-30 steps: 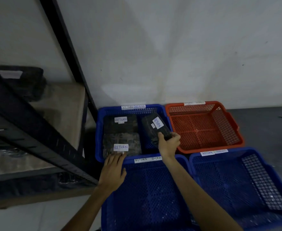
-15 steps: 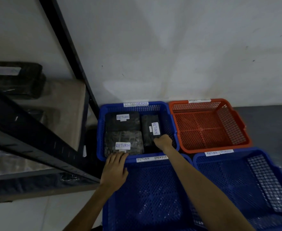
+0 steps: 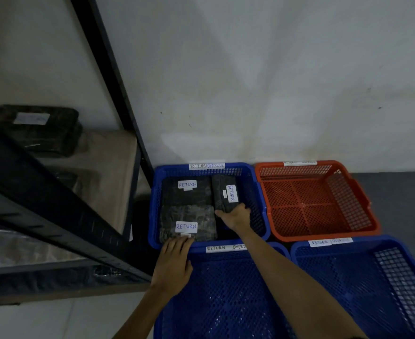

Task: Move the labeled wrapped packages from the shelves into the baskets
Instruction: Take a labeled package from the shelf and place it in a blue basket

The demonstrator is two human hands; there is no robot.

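Our right hand curls its fingers over the near end of the package. We think it is tucking it snug beside the two other packages in the far blue basket. The package lies flat, its long side pointing at the wall. Our left hand rests on that basket's near edge, fingers straight and together, likely holding it steady.

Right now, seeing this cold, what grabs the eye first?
The far-left blue plastic mesh basket by the wall holds three black wrapped packages with white RETURN labels; the right hand grips the near end of the narrow black package, while the left hand rests on the near rim. Beside it the orange plastic mesh basket stands empty, and another black wrapped package lies on the shelf at left.
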